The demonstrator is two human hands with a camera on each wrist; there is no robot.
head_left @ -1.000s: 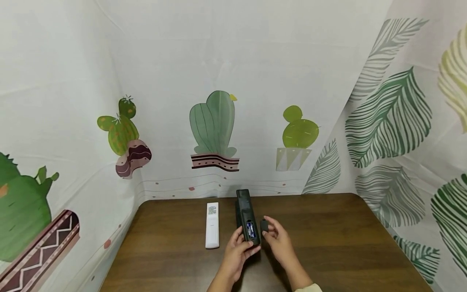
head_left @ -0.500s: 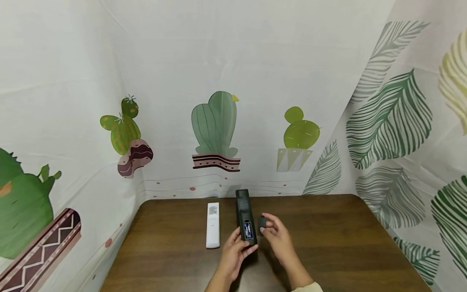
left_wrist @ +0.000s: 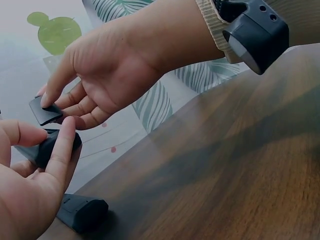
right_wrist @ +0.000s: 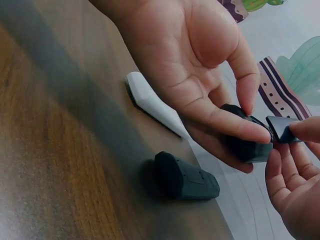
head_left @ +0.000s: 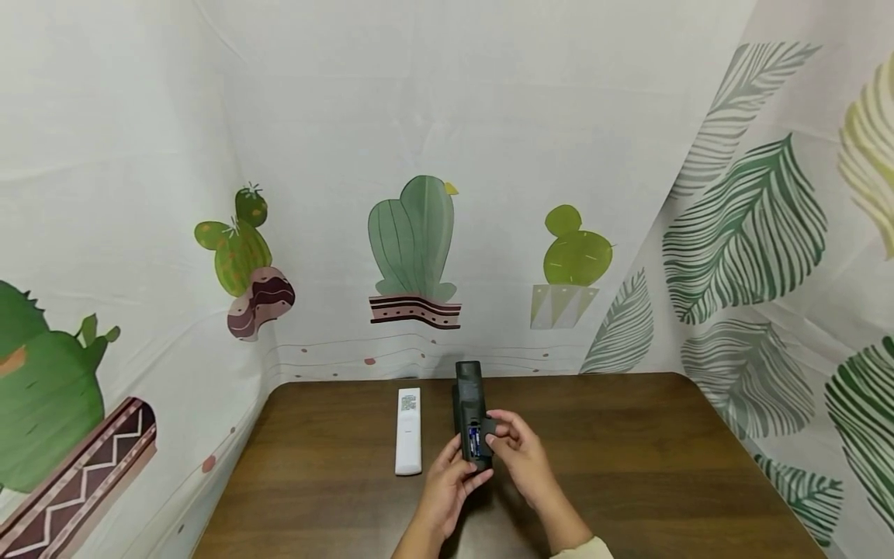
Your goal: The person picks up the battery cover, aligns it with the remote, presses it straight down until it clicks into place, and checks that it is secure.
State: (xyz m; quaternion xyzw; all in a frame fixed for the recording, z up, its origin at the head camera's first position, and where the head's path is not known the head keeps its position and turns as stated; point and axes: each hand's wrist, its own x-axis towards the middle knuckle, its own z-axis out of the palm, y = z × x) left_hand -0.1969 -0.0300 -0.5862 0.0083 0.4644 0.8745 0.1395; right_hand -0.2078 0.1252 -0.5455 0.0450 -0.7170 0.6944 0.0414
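A black remote control (head_left: 470, 392) is held back side up above the table, its battery compartment open with blue batteries (head_left: 475, 442) inside. My left hand (head_left: 445, 487) grips its near end between thumb and fingers. Pinched in my right hand (head_left: 528, 460) is the small dark battery cover (right_wrist: 283, 129), close along the right side of the compartment. Whether cover and remote touch is hard to tell. A second black remote (right_wrist: 186, 178) lies on the table below, mostly hidden behind the held one in the head view.
On the brown wooden table (head_left: 628, 466), a white remote (head_left: 408, 435) lies to the left of my hands. A pale cloth (head_left: 489, 116) printed with cacti and leaves hangs behind the table's back edge.
My right hand has brought the battery cover leftward, from beside the remote up to its compartment edge. The left hand still holds the remote, which shifted slightly.
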